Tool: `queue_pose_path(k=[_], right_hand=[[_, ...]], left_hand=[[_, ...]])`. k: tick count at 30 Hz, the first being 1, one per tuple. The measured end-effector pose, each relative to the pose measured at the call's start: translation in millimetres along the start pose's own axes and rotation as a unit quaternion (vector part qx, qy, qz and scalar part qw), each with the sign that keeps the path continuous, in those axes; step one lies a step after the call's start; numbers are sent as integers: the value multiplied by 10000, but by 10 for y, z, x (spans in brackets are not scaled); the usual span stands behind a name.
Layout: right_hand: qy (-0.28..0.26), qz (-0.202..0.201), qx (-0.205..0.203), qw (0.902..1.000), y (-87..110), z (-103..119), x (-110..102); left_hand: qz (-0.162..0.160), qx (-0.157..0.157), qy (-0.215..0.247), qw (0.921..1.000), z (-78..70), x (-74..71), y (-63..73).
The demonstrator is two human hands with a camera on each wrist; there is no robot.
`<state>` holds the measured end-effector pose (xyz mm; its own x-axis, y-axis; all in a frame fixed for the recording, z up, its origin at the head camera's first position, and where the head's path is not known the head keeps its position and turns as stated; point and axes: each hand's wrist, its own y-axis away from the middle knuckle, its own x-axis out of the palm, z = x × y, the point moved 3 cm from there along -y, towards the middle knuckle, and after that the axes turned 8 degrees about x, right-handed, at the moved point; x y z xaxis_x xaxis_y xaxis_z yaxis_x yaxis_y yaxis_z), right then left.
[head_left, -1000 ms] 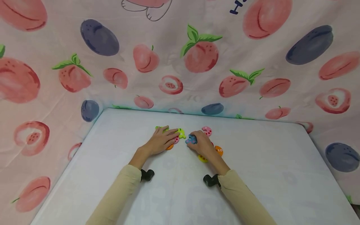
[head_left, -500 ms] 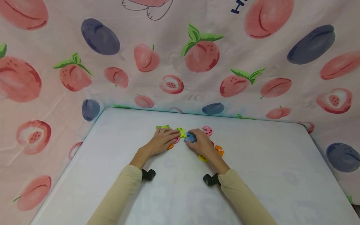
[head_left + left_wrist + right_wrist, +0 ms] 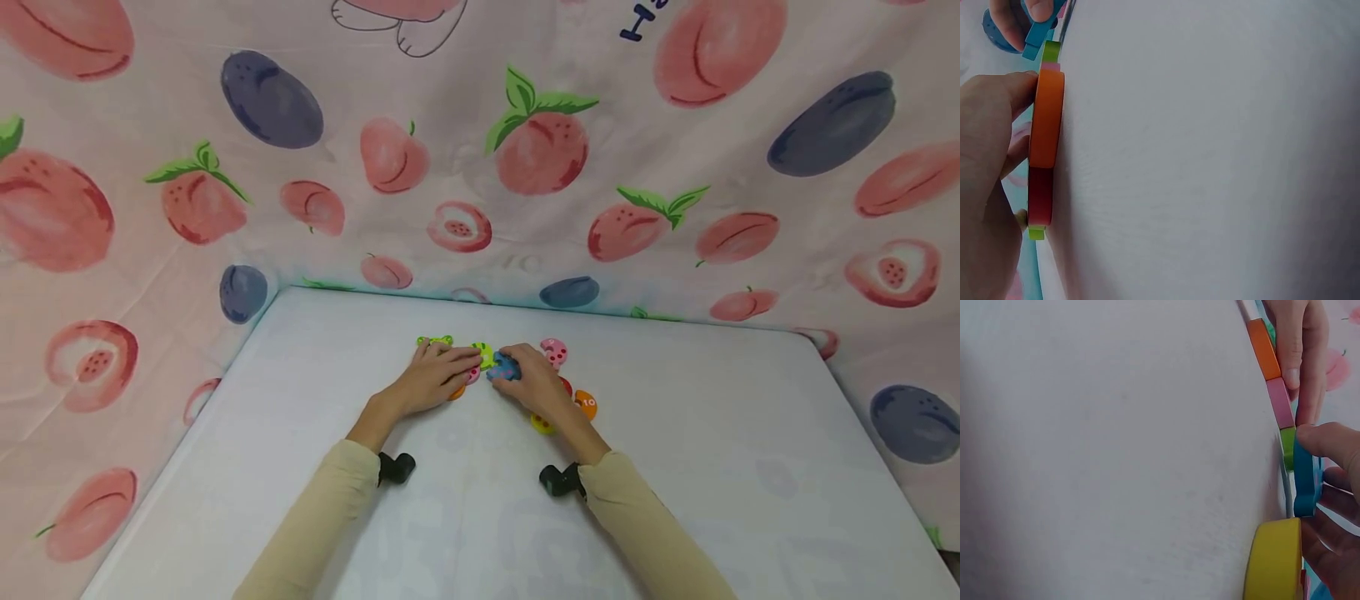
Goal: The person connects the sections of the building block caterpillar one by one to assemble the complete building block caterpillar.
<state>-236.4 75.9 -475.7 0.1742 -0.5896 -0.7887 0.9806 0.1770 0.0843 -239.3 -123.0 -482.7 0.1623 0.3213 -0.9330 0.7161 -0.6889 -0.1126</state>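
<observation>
1. A peach-and-plum-printed fabric backdrop (image 3: 457, 108) rises behind and to the left of my work.
2. Below it spreads the white tabletop (image 3: 712, 500).
3. My beige left sleeve (image 3: 315, 517) and beige right sleeve (image 3: 652, 525) reach in from the near edge, a black wrist device showing at each cuff.
4. My left hand (image 3: 433, 375) rests over a cluster of pieces, fingers extended across them rather than wrapped around any.
5. My right hand (image 3: 536, 382) grasps the blue piece, thumb on one side and fingers on the other.
6. That blue piece (image 3: 502, 368), tilted, is just beside the cluster's lime-green piece (image 3: 483, 357); I can't tell whether they touch.
7. Around my left fingers show a green piece (image 3: 435, 341), a pink piece (image 3: 472, 377), an orange piece (image 3: 457, 392) and, from my wrist, a red piece (image 3: 1040, 197).
8. Near my right hand lie a spotted pink piece (image 3: 554, 352), an orange piece marked 10 (image 3: 586, 406) and a yellow piece (image 3: 542, 423).
</observation>
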Motion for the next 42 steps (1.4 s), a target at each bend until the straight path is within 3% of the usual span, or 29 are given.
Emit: queue_pose_path(k=[30, 36, 42], right_hand=[[95, -420, 162, 9989, 5, 87, 85], [167, -213, 295, 9992, 4, 82, 79], [69, 320, 317, 9990, 1, 38, 45]], left_hand=[[-6, -19, -62, 10000, -1, -11, -1], [-5, -2, -13, 10000, -10, -7, -10], [-84, -23, 106, 9999, -13, -7, -11]])
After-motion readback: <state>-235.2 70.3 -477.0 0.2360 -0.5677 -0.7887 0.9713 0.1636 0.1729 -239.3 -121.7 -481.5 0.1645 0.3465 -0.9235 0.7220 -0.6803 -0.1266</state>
